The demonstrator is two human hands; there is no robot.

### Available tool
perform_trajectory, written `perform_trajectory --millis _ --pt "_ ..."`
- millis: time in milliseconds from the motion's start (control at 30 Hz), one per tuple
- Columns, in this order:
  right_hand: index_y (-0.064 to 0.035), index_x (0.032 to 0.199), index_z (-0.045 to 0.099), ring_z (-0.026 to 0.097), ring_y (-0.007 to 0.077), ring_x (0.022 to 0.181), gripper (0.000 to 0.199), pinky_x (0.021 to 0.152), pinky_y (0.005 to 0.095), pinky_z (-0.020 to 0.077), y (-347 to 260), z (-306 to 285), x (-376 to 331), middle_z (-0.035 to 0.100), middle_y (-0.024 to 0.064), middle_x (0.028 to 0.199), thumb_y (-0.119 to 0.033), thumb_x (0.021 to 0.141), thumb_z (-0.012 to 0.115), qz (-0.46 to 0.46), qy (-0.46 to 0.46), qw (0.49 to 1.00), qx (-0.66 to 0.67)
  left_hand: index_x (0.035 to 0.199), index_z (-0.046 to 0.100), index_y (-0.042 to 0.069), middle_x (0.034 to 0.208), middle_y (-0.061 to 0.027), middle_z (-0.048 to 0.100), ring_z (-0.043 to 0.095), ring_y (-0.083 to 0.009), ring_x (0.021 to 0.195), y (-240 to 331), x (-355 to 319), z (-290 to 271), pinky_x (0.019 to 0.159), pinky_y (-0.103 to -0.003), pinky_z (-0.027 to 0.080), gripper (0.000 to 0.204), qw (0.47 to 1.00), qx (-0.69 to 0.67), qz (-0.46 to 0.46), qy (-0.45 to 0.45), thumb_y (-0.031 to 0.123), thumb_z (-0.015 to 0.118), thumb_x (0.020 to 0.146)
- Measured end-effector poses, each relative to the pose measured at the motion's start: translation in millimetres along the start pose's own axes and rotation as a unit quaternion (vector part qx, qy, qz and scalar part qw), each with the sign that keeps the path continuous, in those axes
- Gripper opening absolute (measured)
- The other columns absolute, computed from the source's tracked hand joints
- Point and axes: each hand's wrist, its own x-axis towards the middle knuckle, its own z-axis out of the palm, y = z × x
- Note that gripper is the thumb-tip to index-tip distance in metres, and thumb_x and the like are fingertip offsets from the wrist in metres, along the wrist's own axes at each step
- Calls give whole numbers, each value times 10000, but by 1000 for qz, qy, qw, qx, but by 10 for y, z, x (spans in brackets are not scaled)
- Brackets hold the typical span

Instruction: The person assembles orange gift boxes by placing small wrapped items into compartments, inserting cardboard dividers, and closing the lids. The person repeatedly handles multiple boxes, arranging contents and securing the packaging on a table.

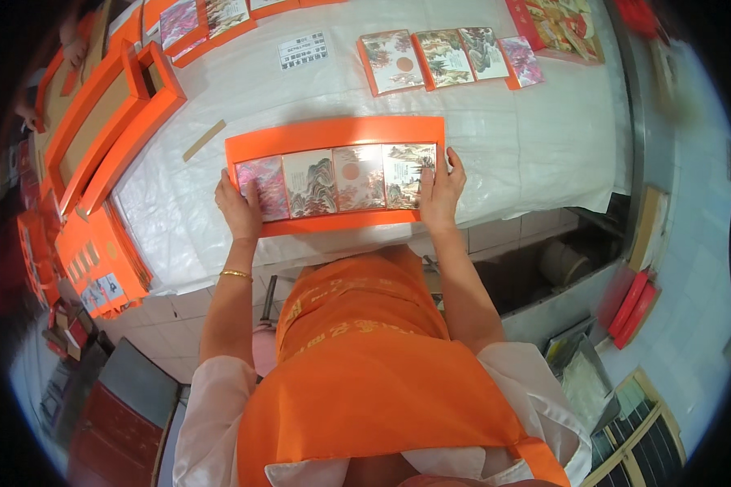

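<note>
Several orange frames (pixel 138 136) lie at the left of a white-covered table (pixel 528 146), with an orange stack (pixel 118 256) below them. Next comes a brown strip (pixel 205 140). The left hand (pixel 240 209) grasps the left end of an orange tray (pixel 333 131), which is at the table's near edge, four picture boxes (pixel 310 187) side by side inside. The right hand (pixel 441 197) grips its other end. Toward the back right are more small boxes (pixel 444 58), then a red box (pixel 564 31).

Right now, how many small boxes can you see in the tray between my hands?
4, in one row, left to right: pink box, mountain box, sun box, landscape box. Any underneath would be hidden.
</note>
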Motion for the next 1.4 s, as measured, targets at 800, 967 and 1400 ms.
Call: perform_trajectory --millis 800,967,1400 --pt "-8 1393 453 653 437 1017 570 886 503 518 1209 -253 860 598 266 1283 -245 912 646 49 -231 972 -4 1379 419 -35 1358 -272 479 455 -448 1246 518 -633 365 1063 -502 375 667 973 -215 -86 15 262 700 852" --pt "37 977 676 689 399 823 433 725 495 548 230 -378 1354 704 238 903 -379 906 581 -221 -355 721 -552 1326 531 -15 1214 -269 573 542 -417 1168 644 -1418 -137 1003 -494 434 588 949 -255 -172 -66 378 627 899" --pt "44 674 624 568 182 402 539 382 325 451 -2362 748 1097 624 129 560 -364 1005 503 -473 -596 518 -391 990 673 0 1072 -204 629 623 -386 1042 1590 -3057 -510 905 -485 498 375 811 -228 -474 255 361 632 897"
